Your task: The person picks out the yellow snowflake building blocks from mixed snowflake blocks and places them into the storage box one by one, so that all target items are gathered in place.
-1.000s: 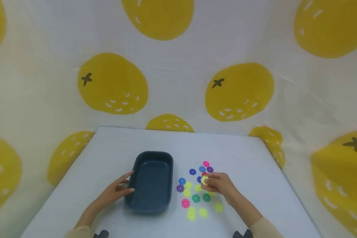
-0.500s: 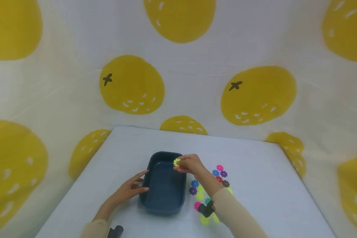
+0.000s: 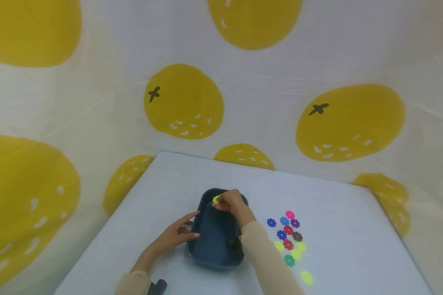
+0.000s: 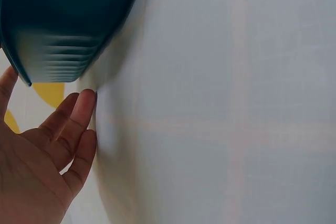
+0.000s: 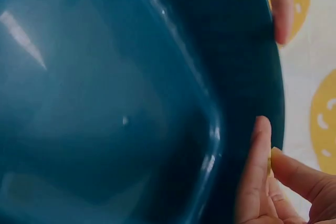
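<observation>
A dark blue rectangular tray lies on the table. My left hand rests on its left rim, thumb and index finger apart; in the left wrist view the other fingers of this hand hang loosely below the tray. Over the tray's far end, my right hand pinches a yellow notched plastic disc. In the right wrist view only a thin edge of that disc shows between thumb and finger. The sleeve covers part of the tray's right side.
Several notched discs lie right of the tray, among them a pink one, a green one and a yellow one. The white table meets a fabric backdrop printed with yellow fruit.
My right hand has carried the yellow disc left from among the discs to over the tray. The left hand stays at the tray's rim. The head view has turned left.
</observation>
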A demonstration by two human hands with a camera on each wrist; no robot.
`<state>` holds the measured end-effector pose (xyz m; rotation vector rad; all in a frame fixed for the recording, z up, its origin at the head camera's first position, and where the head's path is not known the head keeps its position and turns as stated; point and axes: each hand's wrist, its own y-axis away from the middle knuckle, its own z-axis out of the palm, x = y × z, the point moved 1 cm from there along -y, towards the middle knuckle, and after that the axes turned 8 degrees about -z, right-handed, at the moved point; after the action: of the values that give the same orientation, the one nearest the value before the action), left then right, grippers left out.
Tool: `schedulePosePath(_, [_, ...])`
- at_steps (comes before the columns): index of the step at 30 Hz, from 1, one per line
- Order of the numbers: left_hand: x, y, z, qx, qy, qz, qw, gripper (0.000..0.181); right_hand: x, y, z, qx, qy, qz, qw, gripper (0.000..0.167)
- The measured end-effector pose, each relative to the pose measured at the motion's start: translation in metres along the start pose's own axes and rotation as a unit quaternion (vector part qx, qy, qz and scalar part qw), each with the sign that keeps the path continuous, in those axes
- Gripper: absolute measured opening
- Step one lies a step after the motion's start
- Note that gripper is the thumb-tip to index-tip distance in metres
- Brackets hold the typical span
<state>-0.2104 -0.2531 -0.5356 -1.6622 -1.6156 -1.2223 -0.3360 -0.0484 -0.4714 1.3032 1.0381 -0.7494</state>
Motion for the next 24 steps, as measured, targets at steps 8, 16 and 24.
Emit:
schedulePosePath(8, [0.001, 0.001, 0.000, -0.004, 0.009, -0.007, 0.9999, 0.072, 0.013, -0.010, 0.010, 0.020, -0.015, 0.050, 0.9985, 0.035])
schedulePosePath(16, [0.004, 0.003, 0.000, -0.002, 0.006, -0.004, 1.0000, 0.072, 0.022, -0.014, 0.016, 0.017, -0.010, 0.028, 0.9994, 0.058])
schedulePosePath(24, [0.010, 0.007, -0.001, 0.004, 0.001, -0.008, 1.0000, 0.073, 0.022, -0.011, 0.008, 0.042, 0.033, -0.006, 0.9986, 0.046])
